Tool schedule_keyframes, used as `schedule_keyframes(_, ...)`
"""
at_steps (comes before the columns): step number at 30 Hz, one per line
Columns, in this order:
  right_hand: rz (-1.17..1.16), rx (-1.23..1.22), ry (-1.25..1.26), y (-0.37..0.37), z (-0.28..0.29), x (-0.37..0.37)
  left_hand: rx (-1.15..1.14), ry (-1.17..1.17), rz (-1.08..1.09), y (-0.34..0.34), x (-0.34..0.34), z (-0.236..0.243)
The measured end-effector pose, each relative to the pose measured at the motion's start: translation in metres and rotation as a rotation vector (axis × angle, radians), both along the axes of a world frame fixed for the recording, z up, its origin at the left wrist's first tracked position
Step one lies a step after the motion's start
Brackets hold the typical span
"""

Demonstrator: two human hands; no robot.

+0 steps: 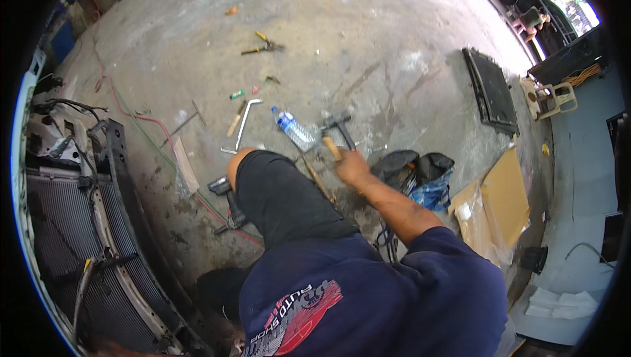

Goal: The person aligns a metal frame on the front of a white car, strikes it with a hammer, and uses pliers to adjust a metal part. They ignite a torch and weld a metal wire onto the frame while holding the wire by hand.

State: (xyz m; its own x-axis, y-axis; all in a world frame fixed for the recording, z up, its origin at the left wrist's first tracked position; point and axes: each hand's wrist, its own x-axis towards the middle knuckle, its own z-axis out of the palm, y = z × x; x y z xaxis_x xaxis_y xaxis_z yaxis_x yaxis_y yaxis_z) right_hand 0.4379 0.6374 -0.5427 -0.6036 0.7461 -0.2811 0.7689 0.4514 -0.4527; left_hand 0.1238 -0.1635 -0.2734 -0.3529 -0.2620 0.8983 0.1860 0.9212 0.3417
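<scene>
My right hand [352,168] reaches to the concrete floor, its fingers closed at the lower end of a hammer's dark handle. The hammer [336,120] has its dark head pointing away from me. A pale wooden handle [332,149] sticks out beside my thumb; what it belongs to is hidden. Left of the hammer lies a clear water bottle [294,128] with a blue label. Near my bent knee are an L-shaped wrench [247,120] and a wooden-handled tool [236,119]. My left hand is out of sight.
At left stands an exposed car front with a radiator [56,232]. A red hose [158,124] crosses the floor. Yellow-handled cutters [264,45] lie ahead. To the right are a tool bag [430,183], cardboard [506,193], a black panel [491,91] and a stool [552,99]. Another person [531,21] sits far off.
</scene>
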Motion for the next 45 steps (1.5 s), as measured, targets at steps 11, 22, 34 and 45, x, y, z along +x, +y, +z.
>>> schedule_keyframes(11, -0.012, -0.203, -0.325, 0.001, -0.206, 0.132, 0.667, -0.008, -0.681, 0.089, 0.045, 0.057)
schedule_keyframes(22, -0.071, -0.207, -0.271, -0.002, -0.225, 0.137, 0.646, -0.07, -0.464, 0.112, 0.031, 0.049)
schedule_keyframes(34, -0.314, -0.429, -0.389, -0.045, -0.253, 0.128, 0.643, -0.105, -0.522, 0.132, 0.02, 0.058)
schedule_keyframes(45, -0.055, 0.377, -0.089, 0.019, -0.24, 0.065, 0.617, -0.133, -0.513, 0.132, 0.031, 0.055)
